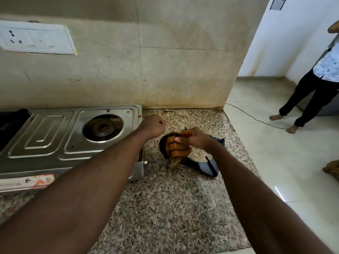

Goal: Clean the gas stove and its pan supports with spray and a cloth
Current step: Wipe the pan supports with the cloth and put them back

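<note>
Gas stove (55, 138): stainless steel, set on the granite counter (165, 208) against the tiled wall; its left end was cut off by the picture's edge, where only a dark patch showed. Right burner (102, 128): bare, with no support over it. Pan support (203, 165): dark, lying on the counter just right of the stove, largely hidden under cloth and hand, so its full shape could not be made out. Cloth (180, 146): orange-brown, bunched, draped over the support's left part, a pale blurred end hanging toward the counter. Right hand (197, 139): fingers curled tight round the cloth, pressing it on the support. Left hand (153, 125): balled into a fist above the counter beside the stove's right edge, its back to the camera; nothing showed in it. Red-and-white label (27, 181): on the stove's front, print unreadable. Switch plate (34, 38): white, on the wall. Second person (311, 92): standing barefoot on the floor at right, upper body cut off. Cable (256, 118): thin, trailing across the floor.
</note>
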